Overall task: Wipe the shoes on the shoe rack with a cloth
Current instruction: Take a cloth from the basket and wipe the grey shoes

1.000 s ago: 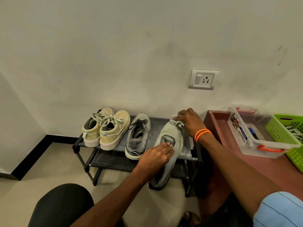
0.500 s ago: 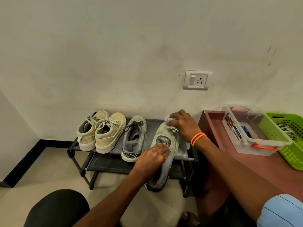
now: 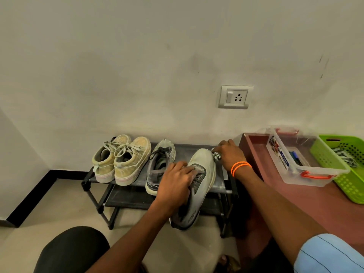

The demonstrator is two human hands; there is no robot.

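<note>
A grey sneaker [image 3: 202, 170] lies with its toe on the black shoe rack [image 3: 220, 186] and its heel hanging off the front edge. My left hand [image 3: 175, 184] grips it at the laces and tongue. At the right side of the toe, my right hand [image 3: 230, 156] holds a bunched black-and-white cloth [image 3: 216, 155] against the shoe. The second grey sneaker [image 3: 160, 164] stands to the left on the top shelf. A pair of beige lace-up shoes [image 3: 122, 158] sits at the rack's left end.
A dark red low table [image 3: 315, 203] stands right of the rack, bearing a clear plastic box [image 3: 307, 174] with orange latches and a green basket [image 3: 346, 168]. A wall socket [image 3: 235, 97] is above the rack. My dark-clad knee [image 3: 72, 251] is at the bottom left.
My right hand with the cloth slid from the top of the toe down to its right side. My left hand kept its hold on the sneaker.
</note>
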